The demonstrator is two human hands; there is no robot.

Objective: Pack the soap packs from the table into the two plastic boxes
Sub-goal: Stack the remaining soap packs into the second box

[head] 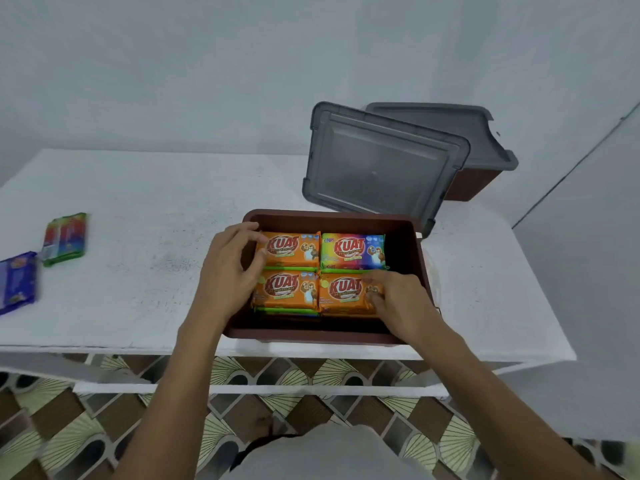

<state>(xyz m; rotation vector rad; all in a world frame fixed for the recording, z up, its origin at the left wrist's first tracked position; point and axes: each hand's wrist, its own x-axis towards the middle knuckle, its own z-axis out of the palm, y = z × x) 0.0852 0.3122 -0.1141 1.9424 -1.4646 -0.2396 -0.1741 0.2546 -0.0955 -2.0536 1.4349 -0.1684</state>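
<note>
A brown plastic box sits open near the table's front edge. Inside lie several soap packs: three orange ones and a rainbow one at the back right. My left hand reaches in at the left side, its fingers touching the back-left orange pack and the front-left orange pack. My right hand presses its fingers on the front-right orange pack. A second brown box stands at the back right with a grey lid on it.
A loose grey lid leans behind the open box. On the white table, far left, lie a rainbow soap pack and a blue soap pack. A patterned tile floor shows below the table edge.
</note>
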